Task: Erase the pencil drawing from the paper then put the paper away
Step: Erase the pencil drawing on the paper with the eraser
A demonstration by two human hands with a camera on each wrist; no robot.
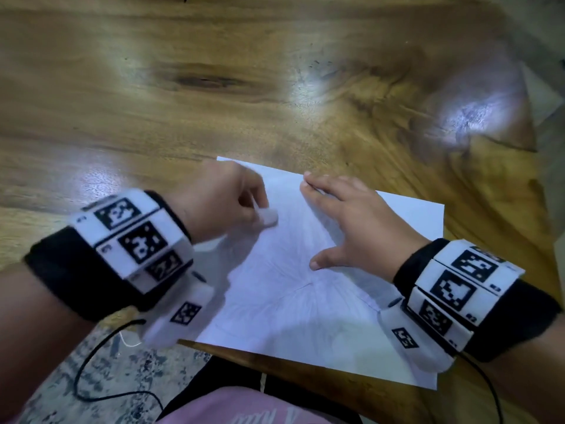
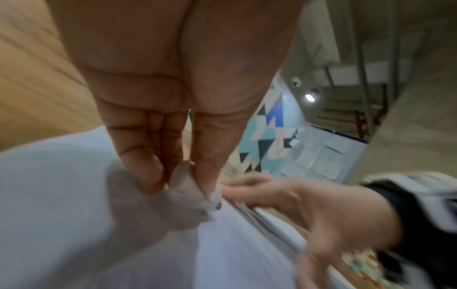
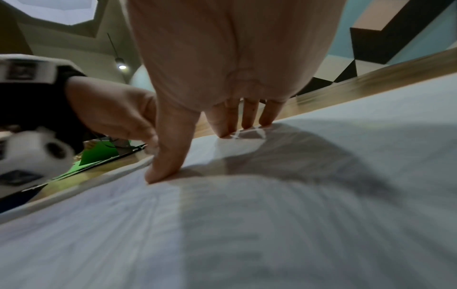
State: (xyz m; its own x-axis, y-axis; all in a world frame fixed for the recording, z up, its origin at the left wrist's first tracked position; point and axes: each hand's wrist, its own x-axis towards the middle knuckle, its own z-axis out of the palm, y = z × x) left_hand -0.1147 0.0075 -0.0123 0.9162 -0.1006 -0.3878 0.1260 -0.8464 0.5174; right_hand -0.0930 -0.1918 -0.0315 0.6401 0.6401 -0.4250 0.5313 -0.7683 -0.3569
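A white sheet of paper (image 1: pixel 305 301) with faint pencil lines lies on the wooden table (image 1: pixel 183 102) near its front edge. My left hand (image 1: pixel 232 203) pinches a white eraser (image 1: pixel 269 217) and holds its tip against the paper's upper left part. In the left wrist view the eraser (image 2: pixel 188 187) sits between thumb and fingers, its dirty tip on the paper (image 2: pixel 61 195). My right hand (image 1: pixel 345 218) lies flat on the paper with fingers spread and straight, pressing it down. The right wrist view shows its fingers (image 3: pixel 170 156) on the paper (image 3: pixel 247 224).
The table's front edge (image 1: pixel 244 356) runs just below the paper, with my lap and a speckled floor (image 1: pixel 91 377) beyond it. A black cable (image 1: pixel 91 362) hangs from the left wrist band. Bare wood stretches behind and left of the paper.
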